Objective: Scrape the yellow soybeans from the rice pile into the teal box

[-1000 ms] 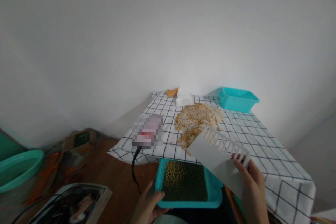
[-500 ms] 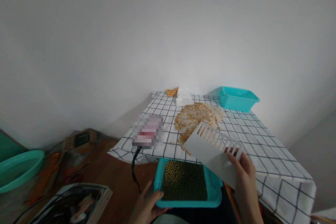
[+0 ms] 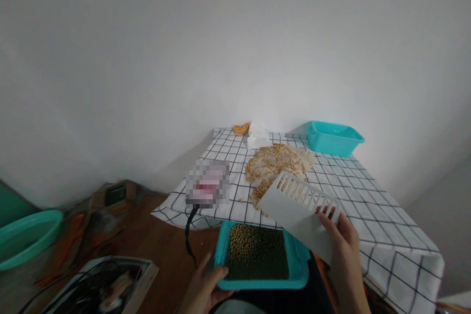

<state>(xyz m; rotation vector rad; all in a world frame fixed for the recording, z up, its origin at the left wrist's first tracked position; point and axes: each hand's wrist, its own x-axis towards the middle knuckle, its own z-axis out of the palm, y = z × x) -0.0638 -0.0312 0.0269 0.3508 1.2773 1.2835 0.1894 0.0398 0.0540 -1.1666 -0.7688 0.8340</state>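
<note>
My left hand [image 3: 206, 287] grips the near left corner of a teal tray [image 3: 221, 260] filled with yellowish and dark green beans [image 3: 257, 255]. My right hand [image 3: 342, 250] is closed on a white slotted plastic basket [image 3: 298, 208], held tilted above the tray's right side, fingers through its slots. Behind it, a pile of yellow beans mixed with white grains [image 3: 274, 167] lies on the checked tablecloth [image 3: 368, 206].
A second teal tray [image 3: 333, 138] stands at the table's far right. White paper [image 3: 257, 135] and an orange item [image 3: 242, 129] lie by the wall. A blurred pink object [image 3: 207, 184] with a black cord sits at the left edge. A teal basin [image 3: 25, 238] and clutter occupy the floor.
My right hand has shifted the white basket slightly left and up over the tray. My left hand's thumb has closed onto the tray's rim.
</note>
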